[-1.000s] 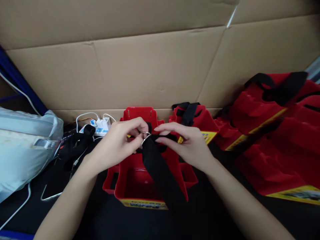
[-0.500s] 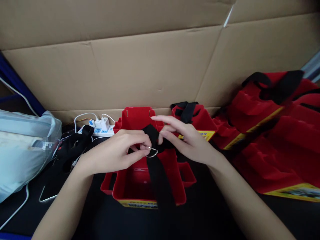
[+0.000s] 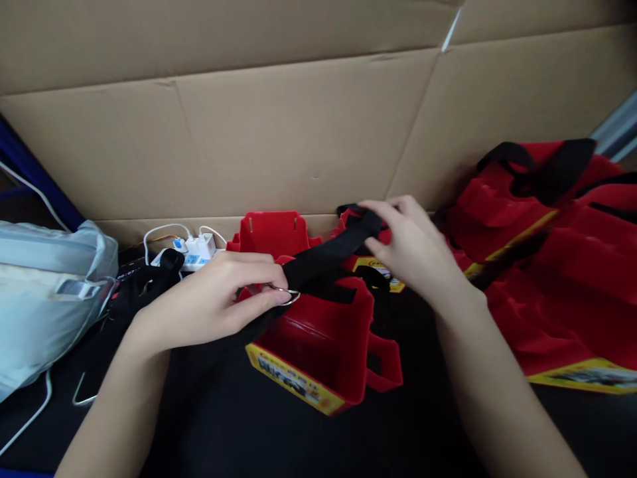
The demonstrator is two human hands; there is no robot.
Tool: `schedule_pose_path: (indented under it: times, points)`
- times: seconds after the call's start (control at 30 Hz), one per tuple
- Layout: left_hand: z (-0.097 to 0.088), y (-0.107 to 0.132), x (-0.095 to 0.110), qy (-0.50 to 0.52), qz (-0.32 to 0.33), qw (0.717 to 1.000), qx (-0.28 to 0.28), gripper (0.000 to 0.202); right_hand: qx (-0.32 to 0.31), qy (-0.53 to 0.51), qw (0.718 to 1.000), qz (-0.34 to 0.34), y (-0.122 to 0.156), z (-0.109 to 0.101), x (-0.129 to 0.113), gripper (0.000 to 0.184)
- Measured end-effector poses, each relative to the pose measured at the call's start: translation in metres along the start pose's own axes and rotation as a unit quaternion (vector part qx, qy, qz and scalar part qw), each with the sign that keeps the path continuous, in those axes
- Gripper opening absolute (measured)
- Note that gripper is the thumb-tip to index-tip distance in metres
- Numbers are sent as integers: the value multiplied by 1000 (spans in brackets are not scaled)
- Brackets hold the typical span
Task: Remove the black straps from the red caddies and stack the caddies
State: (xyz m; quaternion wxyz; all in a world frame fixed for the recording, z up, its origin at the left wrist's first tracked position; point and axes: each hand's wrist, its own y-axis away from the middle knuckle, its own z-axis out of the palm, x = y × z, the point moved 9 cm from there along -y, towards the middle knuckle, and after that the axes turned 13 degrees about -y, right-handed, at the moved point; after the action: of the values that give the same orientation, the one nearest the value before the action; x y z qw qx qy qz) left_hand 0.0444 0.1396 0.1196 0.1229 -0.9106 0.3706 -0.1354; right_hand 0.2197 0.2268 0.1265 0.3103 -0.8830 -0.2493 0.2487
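Between my hands a black webbing strap [image 3: 326, 257] is stretched up to the right. My left hand [image 3: 219, 292] pinches a metal D-ring [image 3: 291, 297] where the strap passes. The strap's other end is gripped between the thumb and fingers of my right hand [image 3: 405, 239]. Below them stands a red plastic tool box [image 3: 318, 338], turned at an angle, with a yellow printed label [image 3: 291, 382] on its front and a small side pocket [image 3: 385, 364]. Part of the strap, under my left hand, is hidden.
Other red boxes [image 3: 562, 299] with black straps are stacked at the right, and another red box [image 3: 263, 230] stands behind. A white power strip [image 3: 196, 255] with plugs lies back left, beside a pale blue bag [image 3: 50, 299]. Cardboard [image 3: 298, 146] forms the back wall.
My right hand has moved right and up and now grips the strap, pulling it out taut. The red box has turned and shifted slightly right. My left hand still pinches the ring.
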Motion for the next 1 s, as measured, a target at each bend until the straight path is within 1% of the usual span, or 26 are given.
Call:
schedule_pose_path:
  times: [0.03, 0.07, 0.1, 0.13, 0.17, 0.2, 0.23, 0.27, 0.3, 0.33, 0.37, 0.4, 0.43, 0.47, 0.5, 0.53, 0.57, 0.6, 0.67, 0.73, 0.8, 0.87, 0.9, 0.93, 0.97, 1.0]
  points:
    - [2, -2, 0, 6, -4, 1000, 3, 21, -41, -44, 995, -74, 4, 7, -24, 46]
    - [4, -4, 0, 14, -5, 1000, 5, 20, -90, -91, 981, -142, 10, 15, -48, 47]
    - [7, -6, 1, 22, -5, 1000, 7, 19, -138, -133, 962, -194, 17, 24, -69, 44]
    - [10, -7, 3, 28, -1, 1000, 6, 18, -175, -166, 943, -229, 24, 31, -85, 38]
    - [12, -9, 5, 31, 4, 999, 3, 17, -195, -189, 931, -246, 28, 36, -95, 31]
    - [14, -9, 7, 31, 8, 1000, -1, 17, -196, -204, 927, -245, 28, 39, -98, 26]
    - [15, -9, 8, 27, 10, 1000, -4, 18, -178, -210, 934, -227, 24, 39, -93, 23]
    - [15, -8, 9, 22, 11, 1000, -9, 20, -143, -205, 950, -189, 17, 38, -81, 23]
    - [14, -7, 9, 18, 10, 1000, -16, 22, -92, -186, 969, -131, 9, 32, -61, 23]
    - [13, -5, 9, 17, 10, 1000, -24, 24, -31, -155, 986, -57, 2, 24, -35, 23]
    - [12, -2, 8, 20, 11, 999, -32, 24, 26, -113, 993, 26, -2, 13, -7, 24]
    - [10, 0, 7, 24, 11, 999, -41, 24, 72, -67, 989, 107, -2, 1, 21, 25]
    - [8, 2, 5, 27, 10, 999, -46, 23, 100, -24, 979, 177, 0, -10, 45, 26]
    - [6, 3, 1, 29, 4, 999, -45, 23, 112, 8, 968, 225, 2, -19, 63, 27]
    - [5, 4, -3, 28, -4, 999, -42, 23, 110, 23, 963, 246, 3, -25, 73, 27]
    - [6, 4, -8, 27, -12, 999, -43, 23, 101, 15, 965, 241, 3, -29, 78, 26]
    - [9, 3, -12, 27, -17, 998, -52, 23, 90, -10, 972, 217, 1, -29, 75, 26]
    - [16, 2, -14, 30, -17, 997, -72, 23, 79, -49, 979, 182, -1, -28, 69, 27]
    - [36, -1, -13, 42, -1, 991, -130, 17, 57, -144, 981, 117, -2, -20, 48, 30]
    - [54, -4, -6, 50, 23, 983, -177, 11, 27, -230, 968, 95, -1, -5, 29, 34]
    - [64, -7, 4, 55, 55, 978, -191, 17, -19, -304, 947, 101, 1, 15, 14, 38]
    - [65, -9, 14, 74, 96, 976, -184, 24, -66, -346, 931, 95, 4, 29, 1, 44]
    - [61, -11, 17, 87, 112, 976, -166, 26, -85, -345, 931, 80, 5, 32, -6, 49]
    - [55, -13, 15, 94, 116, 979, -136, 25, -98, -326, 939, 57, 7, 31, -14, 55]
    - [48, -16, 9, 90, 105, 986, -94, 23, -102, -294, 950, 31, 9, 28, -21, 59]
    - [41, -19, -1, 72, 81, 993, -47, 22, -103, -255, 961, 7, 12, 23, -28, 59]
